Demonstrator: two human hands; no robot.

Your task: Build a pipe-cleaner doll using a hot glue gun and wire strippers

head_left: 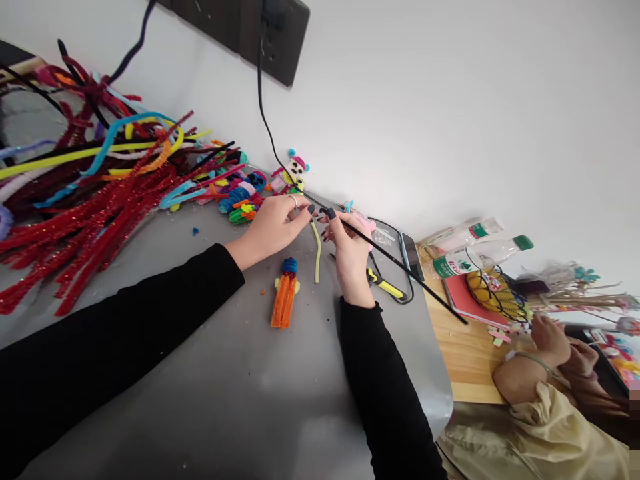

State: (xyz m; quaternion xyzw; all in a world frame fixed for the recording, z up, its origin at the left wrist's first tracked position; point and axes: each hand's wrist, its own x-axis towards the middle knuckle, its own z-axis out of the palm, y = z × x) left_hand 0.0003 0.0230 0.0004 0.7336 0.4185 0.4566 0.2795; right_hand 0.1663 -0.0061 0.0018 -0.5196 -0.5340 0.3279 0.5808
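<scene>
My right hand [350, 257] is closed in a pinch on a long black pipe cleaner [410, 270], which slants down to the right past the desk's edge. The pipe cleaner's near end looks bent at the fingertips. My left hand [280, 223] meets it from the left, thumb and fingers pressed together close to that end; what lies between them is too small to make out. Below the hands lies a small figure [285, 300] with a blue top and orange pipe-cleaner body. A short pale yellow pipe cleaner [317, 253] rests between the hands.
Many coloured pipe cleaners [115, 200] heap on the left of the grey desk [240, 393]. Finished figures [290, 173] stand by the wall. A yellow cutter [387, 285], pink glue gun [364, 223] and cable lie right. Beyond are bottles [455, 262] and another person's hands [550, 340].
</scene>
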